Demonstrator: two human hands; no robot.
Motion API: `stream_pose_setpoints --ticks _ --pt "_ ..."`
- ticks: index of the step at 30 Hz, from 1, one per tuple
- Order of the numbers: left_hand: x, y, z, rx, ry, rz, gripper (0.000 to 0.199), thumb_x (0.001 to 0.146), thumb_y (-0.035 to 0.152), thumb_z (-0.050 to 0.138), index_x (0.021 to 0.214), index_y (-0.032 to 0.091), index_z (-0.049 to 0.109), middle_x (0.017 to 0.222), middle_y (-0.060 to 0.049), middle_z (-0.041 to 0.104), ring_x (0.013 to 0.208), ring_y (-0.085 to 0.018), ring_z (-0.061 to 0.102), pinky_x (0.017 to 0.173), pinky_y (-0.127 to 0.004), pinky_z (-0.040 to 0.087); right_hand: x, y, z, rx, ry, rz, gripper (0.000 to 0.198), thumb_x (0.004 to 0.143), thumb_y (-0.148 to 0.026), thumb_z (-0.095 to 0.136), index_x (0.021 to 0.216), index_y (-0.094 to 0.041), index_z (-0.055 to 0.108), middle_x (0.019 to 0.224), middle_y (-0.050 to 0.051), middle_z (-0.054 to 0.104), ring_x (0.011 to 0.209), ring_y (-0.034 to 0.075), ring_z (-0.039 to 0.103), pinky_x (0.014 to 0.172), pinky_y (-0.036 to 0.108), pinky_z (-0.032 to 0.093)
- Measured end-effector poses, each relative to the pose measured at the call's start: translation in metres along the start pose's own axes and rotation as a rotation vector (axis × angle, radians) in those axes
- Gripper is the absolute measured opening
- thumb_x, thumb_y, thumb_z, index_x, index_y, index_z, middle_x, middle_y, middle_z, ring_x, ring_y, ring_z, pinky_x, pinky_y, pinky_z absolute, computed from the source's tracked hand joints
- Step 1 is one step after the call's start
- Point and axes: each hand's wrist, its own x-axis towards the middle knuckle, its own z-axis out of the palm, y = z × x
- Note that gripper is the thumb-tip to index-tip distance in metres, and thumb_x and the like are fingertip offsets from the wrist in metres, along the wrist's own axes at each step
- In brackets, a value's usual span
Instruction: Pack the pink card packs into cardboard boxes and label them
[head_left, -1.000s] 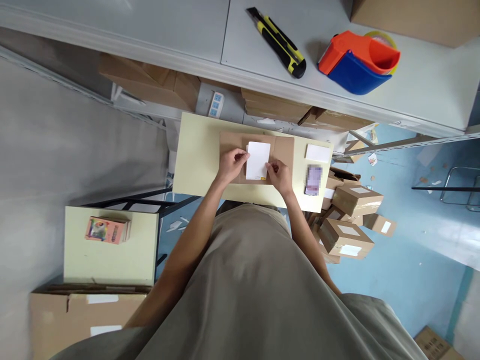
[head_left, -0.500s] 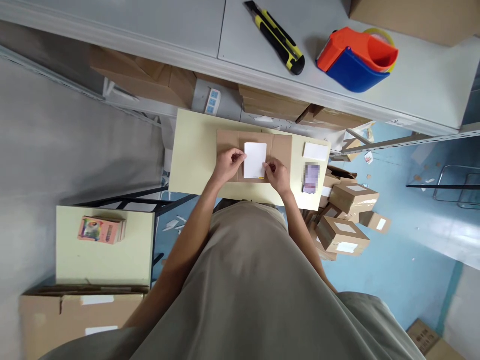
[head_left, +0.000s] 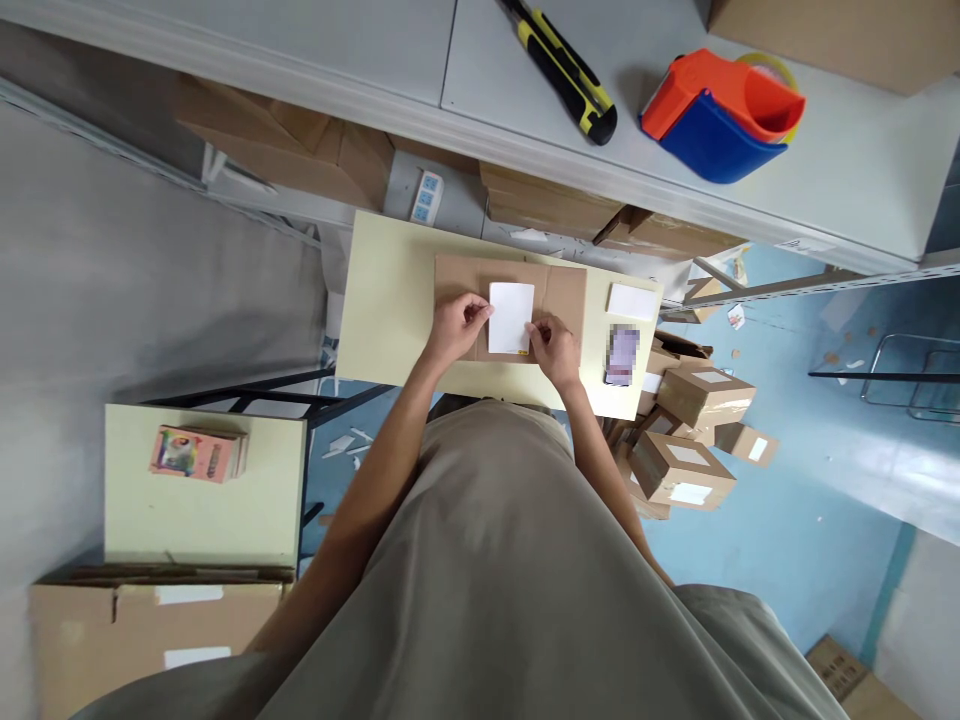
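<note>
A white booklet [head_left: 511, 318] with a small yellow mark at its lower edge lies on a flat, creased piece of brown cardboard [head_left: 564, 285]. My left hand [head_left: 459, 327] pinches the booklet's left edge between thumb and fingertips. At the opposite edge, toward the lower right, my right hand [head_left: 555, 347] has its fingers closed on the booklet too. The cardboard rests on a pale yellow table [head_left: 382, 300] right in front of me. Whether the booklet is lifted slightly off the cardboard I cannot tell.
Right of the cardboard are a white box-like block [head_left: 631, 301] and a blurred purple item [head_left: 622, 356]. A shelf above holds a utility knife [head_left: 566, 75] and a tape dispenser [head_left: 720, 115]. Pink books [head_left: 196, 453] sit on a side table; several cartons [head_left: 682, 470] are piled at right.
The whole view has shifted slightly with my head. Both hands stay at the booklet's edges, and the booklet keeps its place on the cardboard.
</note>
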Motion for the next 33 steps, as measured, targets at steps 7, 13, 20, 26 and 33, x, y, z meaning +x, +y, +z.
stream_pose_setpoints --ticks 7,13,20,26,33 --pt "-0.002 -0.002 0.001 -0.001 0.011 0.027 0.023 0.099 0.043 0.066 0.095 0.021 0.072 0.094 -0.006 0.077 0.084 -0.021 0.067 0.084 -0.035 0.055 -0.002 0.000 0.004 -0.039 0.031 -0.007 0.043 0.110 -0.061 0.052 0.100 -0.023 0.068 0.099 0.010 0.077 0.089 0.027 0.071 0.085 0.039 0.054" --pt "-0.004 -0.002 0.003 0.016 0.032 0.029 0.025 0.100 0.047 0.065 0.095 0.023 0.071 0.097 -0.007 0.078 0.087 -0.022 0.068 0.085 -0.037 0.055 -0.003 0.002 0.008 -0.029 0.058 -0.029 0.046 0.110 -0.065 0.050 0.098 -0.023 0.067 0.100 0.010 0.076 0.090 0.026 0.070 0.085 0.037 0.054" --pt "-0.006 -0.003 0.004 0.018 0.052 0.041 0.023 0.100 0.044 0.065 0.093 0.023 0.071 0.100 -0.008 0.078 0.089 -0.022 0.069 0.086 -0.038 0.055 -0.007 0.003 0.013 -0.057 0.112 -0.061 0.052 0.110 -0.070 0.043 0.097 -0.024 0.064 0.100 0.009 0.073 0.090 0.025 0.068 0.080 0.034 0.051" --pt "-0.006 -0.003 0.004 0.001 0.046 0.057 0.019 0.100 0.040 0.065 0.093 0.023 0.071 0.097 -0.007 0.076 0.088 -0.021 0.067 0.086 -0.037 0.055 -0.007 0.003 0.013 -0.081 0.110 -0.080 0.051 0.112 -0.067 0.042 0.097 -0.024 0.065 0.100 0.009 0.072 0.089 0.024 0.067 0.080 0.034 0.050" --pt "-0.007 -0.002 0.003 0.013 0.033 0.060 0.020 0.100 0.041 0.065 0.092 0.023 0.070 0.095 -0.007 0.075 0.087 -0.022 0.066 0.085 -0.037 0.055 -0.007 0.003 0.011 -0.075 0.086 -0.077 0.044 0.112 -0.060 0.048 0.098 -0.023 0.066 0.103 0.010 0.073 0.089 0.025 0.068 0.079 0.034 0.050"
